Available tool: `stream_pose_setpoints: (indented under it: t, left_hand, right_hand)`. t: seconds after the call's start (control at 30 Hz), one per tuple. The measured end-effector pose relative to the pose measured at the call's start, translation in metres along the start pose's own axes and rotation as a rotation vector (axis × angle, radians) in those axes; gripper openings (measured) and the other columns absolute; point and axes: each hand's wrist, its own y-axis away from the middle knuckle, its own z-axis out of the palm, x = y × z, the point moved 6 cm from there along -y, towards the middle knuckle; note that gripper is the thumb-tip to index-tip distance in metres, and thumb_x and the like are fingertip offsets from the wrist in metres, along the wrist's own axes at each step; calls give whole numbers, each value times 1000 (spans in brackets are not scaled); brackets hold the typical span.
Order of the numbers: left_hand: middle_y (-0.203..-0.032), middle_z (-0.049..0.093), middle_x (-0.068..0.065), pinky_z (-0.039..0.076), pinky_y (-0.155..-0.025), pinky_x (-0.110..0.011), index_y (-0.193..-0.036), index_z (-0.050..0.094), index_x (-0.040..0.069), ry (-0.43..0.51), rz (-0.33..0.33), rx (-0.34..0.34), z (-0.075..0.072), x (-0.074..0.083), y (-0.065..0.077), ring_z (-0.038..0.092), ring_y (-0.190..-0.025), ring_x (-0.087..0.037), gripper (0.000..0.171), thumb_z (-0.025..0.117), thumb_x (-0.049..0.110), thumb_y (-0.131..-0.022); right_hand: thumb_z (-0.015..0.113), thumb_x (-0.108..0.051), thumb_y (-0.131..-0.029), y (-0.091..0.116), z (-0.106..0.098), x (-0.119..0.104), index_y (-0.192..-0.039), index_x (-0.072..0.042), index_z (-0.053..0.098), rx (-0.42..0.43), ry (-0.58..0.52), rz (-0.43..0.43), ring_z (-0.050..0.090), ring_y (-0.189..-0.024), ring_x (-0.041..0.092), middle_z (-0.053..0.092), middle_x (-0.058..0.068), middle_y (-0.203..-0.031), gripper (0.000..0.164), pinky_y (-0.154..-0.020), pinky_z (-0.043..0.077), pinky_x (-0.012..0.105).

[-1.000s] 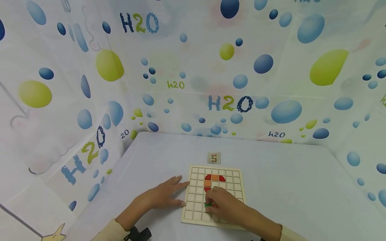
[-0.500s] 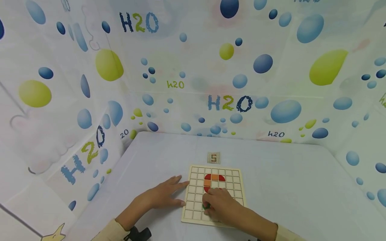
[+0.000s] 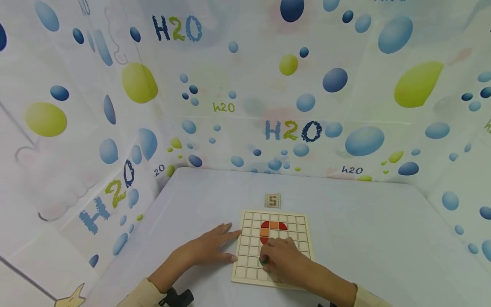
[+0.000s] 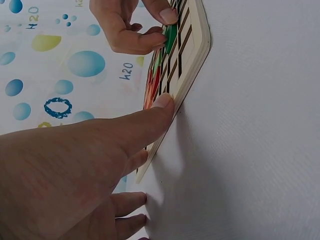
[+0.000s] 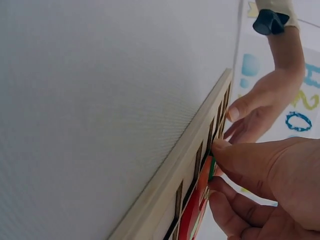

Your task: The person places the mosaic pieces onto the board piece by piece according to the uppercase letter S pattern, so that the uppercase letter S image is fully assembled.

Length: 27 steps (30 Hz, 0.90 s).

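Note:
My right hand [image 3: 287, 260] pinches a small green tile [image 4: 171, 37] between thumb and fingertips, low on the wooden grid board [image 3: 239, 272]. In the head view the hand covers part of the board and most of the tile. Spread fingers of my left hand [image 3: 209, 248] touch the board's left edge; in the left wrist view its thumb rests on the rim. Red tiles [image 3: 283, 226] and orange tiles [image 3: 274, 224] form a curve in the board's upper cells. The right wrist view shows an orange tile [image 5: 204, 175] and a red tile [image 5: 188, 215] beside the pinched green one.
A small gridded card [image 3: 272, 200] with an S-like or 5-like figure lies just behind the board. White cloth covers the table [image 3: 364, 234]. Patterned sheets with blue and green drops [image 3: 364, 141] hang at the back and sides.
My right hand has shifted slightly over the lower cells, and the green tile in its fingers has turned a little. The left hand stays against the board's edge.

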Motion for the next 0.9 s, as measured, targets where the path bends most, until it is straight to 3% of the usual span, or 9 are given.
stream_pose_setpoints:
  t: [0.9]
  left_hand:
    - [-173,29,-15,34,-123,-63,-162,45,29,-14,6,4,0,-1,-3,25,-160,-40,82,75,58,-92]
  right_hand:
    - [80,-32,-96,1,-6,3,-93,-27,70,108,-5,-34,48,-83,-1,55,-18,-89,11,-78,35,32]
